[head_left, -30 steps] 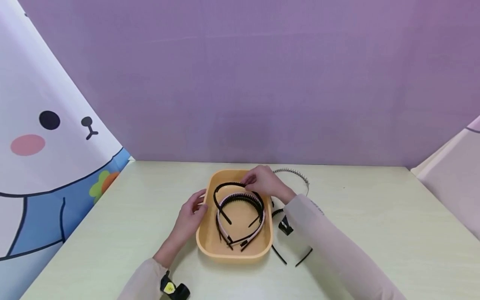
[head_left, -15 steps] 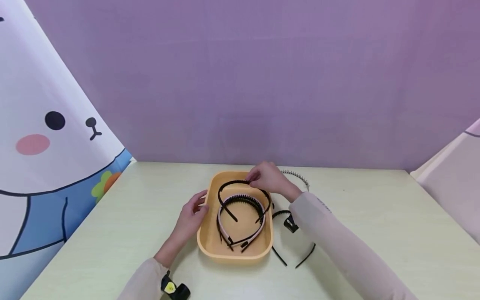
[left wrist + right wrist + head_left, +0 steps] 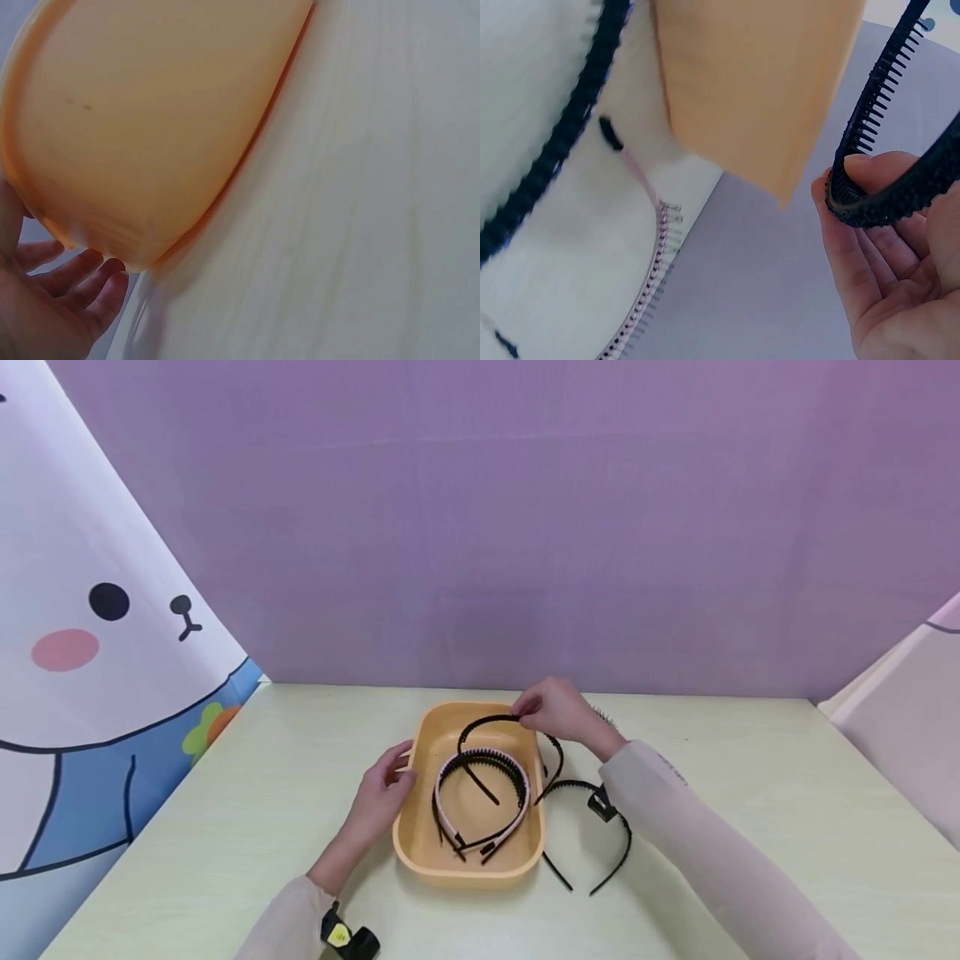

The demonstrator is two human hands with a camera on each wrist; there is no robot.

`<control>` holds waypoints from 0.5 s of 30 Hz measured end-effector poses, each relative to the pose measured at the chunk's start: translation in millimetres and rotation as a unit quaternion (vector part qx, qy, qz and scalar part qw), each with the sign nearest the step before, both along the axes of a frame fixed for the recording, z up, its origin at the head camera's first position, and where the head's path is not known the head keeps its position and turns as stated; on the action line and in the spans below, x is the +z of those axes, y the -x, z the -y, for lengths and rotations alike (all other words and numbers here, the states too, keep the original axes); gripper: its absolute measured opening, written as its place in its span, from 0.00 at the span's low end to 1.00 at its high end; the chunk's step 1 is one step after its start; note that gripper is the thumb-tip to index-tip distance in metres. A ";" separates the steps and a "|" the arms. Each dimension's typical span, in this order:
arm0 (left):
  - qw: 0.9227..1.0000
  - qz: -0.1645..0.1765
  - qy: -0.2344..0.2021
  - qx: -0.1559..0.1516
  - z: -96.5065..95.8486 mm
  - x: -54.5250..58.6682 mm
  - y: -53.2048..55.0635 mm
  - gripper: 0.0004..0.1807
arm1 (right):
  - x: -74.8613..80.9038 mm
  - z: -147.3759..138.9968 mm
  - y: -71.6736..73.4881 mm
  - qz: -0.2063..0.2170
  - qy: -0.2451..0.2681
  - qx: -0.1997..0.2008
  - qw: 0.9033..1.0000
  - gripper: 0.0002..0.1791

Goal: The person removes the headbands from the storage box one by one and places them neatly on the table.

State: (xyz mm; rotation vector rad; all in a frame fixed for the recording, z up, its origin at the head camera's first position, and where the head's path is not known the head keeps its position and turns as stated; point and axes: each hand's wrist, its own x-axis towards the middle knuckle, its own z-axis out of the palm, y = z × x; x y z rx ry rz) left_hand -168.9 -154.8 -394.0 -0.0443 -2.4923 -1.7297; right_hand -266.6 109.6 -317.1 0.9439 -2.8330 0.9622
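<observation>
In the head view my right hand [image 3: 558, 708] pinches a black toothed headband [image 3: 491, 719] by the top of its arch. The headband hangs over the far right part of a yellow-orange plastic tray [image 3: 468, 878], one end overlapping the right rim. The right wrist view shows thumb and fingers around the textured black band [image 3: 866, 112], its comb teeth facing inward. My left hand [image 3: 382, 793] rests at the tray's left side. In the left wrist view its fingertips touch the tray's outer wall [image 3: 150, 112]. Inside the tray lie several overlapping headbands, black ones and a pale pink one [image 3: 447, 821].
Right of the tray, a black headband [image 3: 627, 847] lies on the pale table [image 3: 750, 793]. Behind my right wrist, a thin pinkish toothed headband [image 3: 656, 255] is partly hidden in the head view. A purple backdrop [image 3: 525, 527] rises at the table's far edge.
My right hand has moved right, carrying the black headband from over the tray's middle toward its right rim. The left hand has stayed at the tray's side.
</observation>
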 end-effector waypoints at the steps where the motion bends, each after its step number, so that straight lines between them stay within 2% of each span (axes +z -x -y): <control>1: 1.000 0.000 0.001 0.000 0.2 0.1 0.0 0.26 | 0.2 -1.9 0.5 -0.002 0.002 -0.002 1.000 0.08; 15: 1.000 0.004 0.006 0.005 -1.0 -0.7 0.2 0.26 | 1.3 -25.1 -0.4 -0.009 -0.006 -0.016 1.000 0.09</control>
